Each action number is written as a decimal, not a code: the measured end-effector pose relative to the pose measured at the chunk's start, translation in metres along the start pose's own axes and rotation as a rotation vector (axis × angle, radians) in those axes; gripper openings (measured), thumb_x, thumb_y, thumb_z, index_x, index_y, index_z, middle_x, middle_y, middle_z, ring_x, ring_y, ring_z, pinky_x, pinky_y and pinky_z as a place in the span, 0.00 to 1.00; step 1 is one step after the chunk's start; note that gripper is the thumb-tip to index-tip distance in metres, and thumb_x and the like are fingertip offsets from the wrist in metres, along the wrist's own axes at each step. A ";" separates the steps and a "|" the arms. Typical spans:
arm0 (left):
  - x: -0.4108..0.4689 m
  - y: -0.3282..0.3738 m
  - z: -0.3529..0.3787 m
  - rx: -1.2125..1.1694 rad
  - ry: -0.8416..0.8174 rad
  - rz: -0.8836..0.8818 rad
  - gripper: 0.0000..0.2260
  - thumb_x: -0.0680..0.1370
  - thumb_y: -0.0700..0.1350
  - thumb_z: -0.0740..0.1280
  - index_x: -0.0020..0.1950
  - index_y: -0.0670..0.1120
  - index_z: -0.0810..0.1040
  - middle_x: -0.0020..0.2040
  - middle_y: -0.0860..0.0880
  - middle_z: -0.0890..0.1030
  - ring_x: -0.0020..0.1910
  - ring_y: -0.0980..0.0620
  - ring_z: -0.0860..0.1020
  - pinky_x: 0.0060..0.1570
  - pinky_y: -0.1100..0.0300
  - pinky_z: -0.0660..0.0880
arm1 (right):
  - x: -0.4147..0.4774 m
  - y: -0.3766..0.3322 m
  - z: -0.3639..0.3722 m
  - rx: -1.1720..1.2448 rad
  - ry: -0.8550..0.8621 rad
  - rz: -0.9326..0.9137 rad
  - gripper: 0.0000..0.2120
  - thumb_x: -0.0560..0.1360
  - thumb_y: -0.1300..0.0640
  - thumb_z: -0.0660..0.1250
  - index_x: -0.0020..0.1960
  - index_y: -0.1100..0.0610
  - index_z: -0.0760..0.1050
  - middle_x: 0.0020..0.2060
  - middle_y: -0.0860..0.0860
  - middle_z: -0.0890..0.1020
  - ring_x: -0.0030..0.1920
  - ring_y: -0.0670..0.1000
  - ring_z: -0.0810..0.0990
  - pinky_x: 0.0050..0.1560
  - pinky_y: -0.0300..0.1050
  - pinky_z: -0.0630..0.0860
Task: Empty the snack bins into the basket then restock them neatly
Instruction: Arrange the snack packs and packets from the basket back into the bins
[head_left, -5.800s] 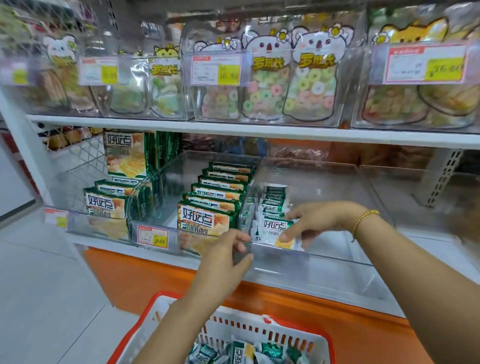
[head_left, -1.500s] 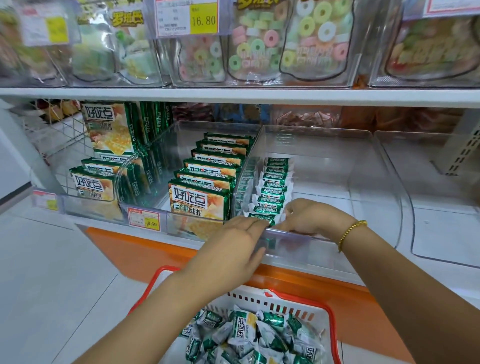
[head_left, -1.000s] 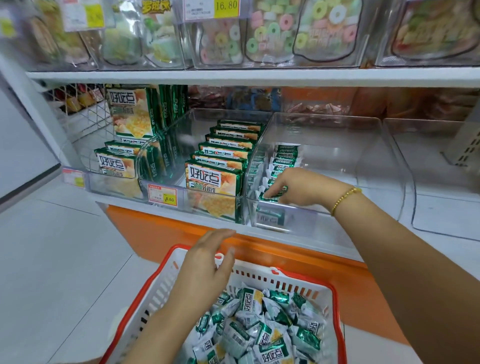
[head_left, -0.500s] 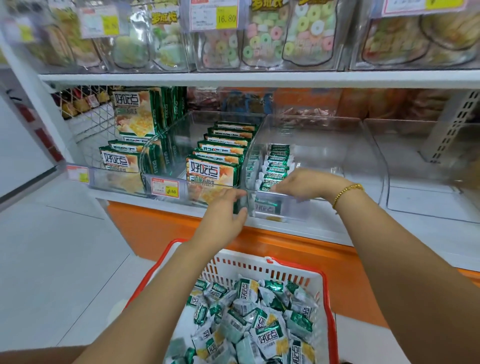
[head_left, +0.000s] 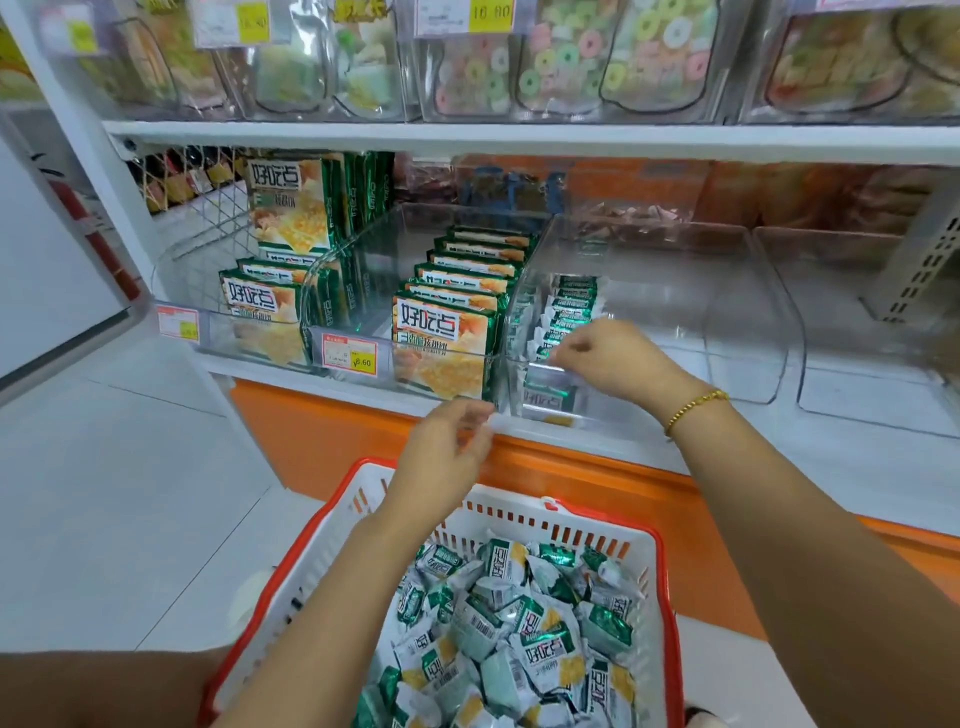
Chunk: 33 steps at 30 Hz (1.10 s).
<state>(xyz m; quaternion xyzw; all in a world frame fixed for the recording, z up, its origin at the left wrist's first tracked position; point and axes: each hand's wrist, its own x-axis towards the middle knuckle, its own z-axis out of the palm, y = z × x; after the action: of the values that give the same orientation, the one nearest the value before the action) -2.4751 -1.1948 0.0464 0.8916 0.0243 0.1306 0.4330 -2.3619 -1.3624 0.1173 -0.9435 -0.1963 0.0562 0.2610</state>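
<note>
The left hand (head_left: 447, 452) is now lower than it was a moment ago. It has come off the front edge of the clear bin (head_left: 649, 312) and is hanging between the shelf and the basket (head_left: 337, 530). Its fingers are curled and blurry, so I cannot tell if it is holding anything. The right hand (head_left: 602, 358) is still at the front of the bin, pinching near the nearest little packet in the row (head_left: 569, 312). I cannot tell if it really has one. I think the left hand is going back for more packets, so the restocking is still going on.

The clear bin is holding one neat row of small green packets along its left wall. The rest of it is bare. The basket under the hands is holding a big messy pile of the same packets (head_left: 519, 639), so lots are left to put back. The bin on the left is holding bigger green cracker packs (head_left: 441, 332), standing in a tidy line. The bin far right (head_left: 883, 322) is looking empty.
</note>
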 end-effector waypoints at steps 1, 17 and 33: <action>-0.012 -0.011 0.003 -0.024 0.008 -0.026 0.06 0.79 0.41 0.64 0.52 0.50 0.79 0.46 0.58 0.79 0.46 0.64 0.76 0.45 0.71 0.73 | -0.007 0.003 0.005 0.051 0.132 -0.036 0.15 0.78 0.56 0.63 0.40 0.65 0.79 0.37 0.57 0.81 0.35 0.49 0.74 0.28 0.31 0.64; -0.117 -0.122 0.077 0.383 -1.045 -0.466 0.27 0.69 0.47 0.76 0.65 0.43 0.71 0.61 0.47 0.75 0.57 0.45 0.75 0.54 0.54 0.73 | -0.100 0.049 0.144 -0.195 -0.423 -0.144 0.12 0.75 0.49 0.68 0.52 0.56 0.77 0.48 0.50 0.79 0.50 0.50 0.76 0.47 0.42 0.73; -0.133 -0.126 0.065 -0.330 -0.756 -0.842 0.22 0.70 0.43 0.76 0.60 0.44 0.72 0.44 0.48 0.77 0.35 0.56 0.78 0.40 0.63 0.76 | -0.097 0.068 0.149 -0.071 -0.667 0.061 0.23 0.70 0.56 0.75 0.62 0.55 0.73 0.62 0.50 0.73 0.62 0.52 0.71 0.62 0.46 0.69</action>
<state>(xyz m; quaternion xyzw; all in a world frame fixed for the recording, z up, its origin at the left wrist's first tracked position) -2.5779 -1.1873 -0.1181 0.7106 0.1994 -0.3776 0.5593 -2.4587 -1.3843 -0.0447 -0.8870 -0.2445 0.3629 0.1476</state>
